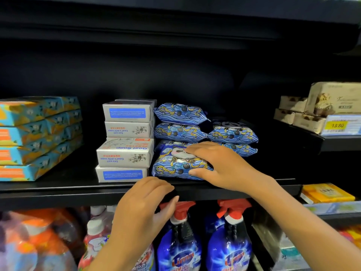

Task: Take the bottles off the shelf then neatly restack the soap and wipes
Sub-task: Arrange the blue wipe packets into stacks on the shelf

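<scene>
the blue wave-printed soft pack of wipes [172, 167] lies on the black metal shelf [58, 192] beside grey cardboard soap boxes [125, 153]; the right hand [220, 165] clasps it, likely squaring it, and the left hand [144, 202] grips the shelf's lip, probably steadying.

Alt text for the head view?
Right hand holds the front wipes pack on a dark shelf; left hand grips its front edge. Soap boxes are stacked left of the wipes, and spray bottles stand below.

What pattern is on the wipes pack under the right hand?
The wipes pack shows blue waves, yellow swirls, a panda; head view.
</scene>
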### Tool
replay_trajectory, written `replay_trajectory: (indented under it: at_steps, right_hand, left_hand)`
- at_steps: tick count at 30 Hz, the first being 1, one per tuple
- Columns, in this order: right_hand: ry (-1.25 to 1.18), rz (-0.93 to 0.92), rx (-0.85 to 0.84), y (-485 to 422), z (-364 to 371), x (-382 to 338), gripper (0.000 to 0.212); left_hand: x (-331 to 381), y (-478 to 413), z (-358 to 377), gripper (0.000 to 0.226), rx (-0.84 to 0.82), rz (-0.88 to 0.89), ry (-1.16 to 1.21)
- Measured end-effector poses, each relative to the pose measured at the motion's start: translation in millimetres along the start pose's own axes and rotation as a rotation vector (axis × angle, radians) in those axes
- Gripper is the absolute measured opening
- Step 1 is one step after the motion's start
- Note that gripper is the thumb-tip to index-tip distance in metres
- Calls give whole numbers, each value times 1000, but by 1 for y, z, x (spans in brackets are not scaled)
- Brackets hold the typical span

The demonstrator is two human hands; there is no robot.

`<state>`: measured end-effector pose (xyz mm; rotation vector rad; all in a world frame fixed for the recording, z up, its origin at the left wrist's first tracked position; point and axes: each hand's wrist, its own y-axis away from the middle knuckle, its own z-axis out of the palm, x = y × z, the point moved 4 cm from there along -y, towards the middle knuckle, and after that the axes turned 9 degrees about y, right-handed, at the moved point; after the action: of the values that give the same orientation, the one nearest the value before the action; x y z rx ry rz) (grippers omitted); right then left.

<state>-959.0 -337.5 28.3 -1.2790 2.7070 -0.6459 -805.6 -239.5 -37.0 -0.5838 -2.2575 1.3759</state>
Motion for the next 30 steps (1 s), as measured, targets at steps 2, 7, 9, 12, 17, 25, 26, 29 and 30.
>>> replay_trajectory:
  at_steps: [2,7,9,12,17,25,26,29,30]
  right_hand:
    - [-21,-13,-9,1,-1,2,57]
    - [-5,-16,-56,-4,1,-1,54]
    - [12,5,-67,-8,3,-2,54]
    - [25,12,-30,-9,3,-5,54]
    - [-170,75,325,10,-24,7,41]
    - [110,441,85,21,-21,104,72]
    - [128,445,28,18,-15,106,74]
    - [193,468,71,13,-12,107,69]
    - [236,468,98,14,-13,106,66]
  left_hand:
    - [0,2,1,29,0,11,-9]
    - [5,3,1,28,22,63,-72]
    - [8,2,2,28,30,81,-89]
    - [15,-2,7,27,9,110,-95]
    - [21,-14,32,27,-56,167,-69]
    - [21,-22,47,35,-81,71,28]
    - [20,-22,47,35,-87,59,30]
    - [21,-26,48,37,-129,35,38]
    - [22,-27,49,38,-142,36,38]
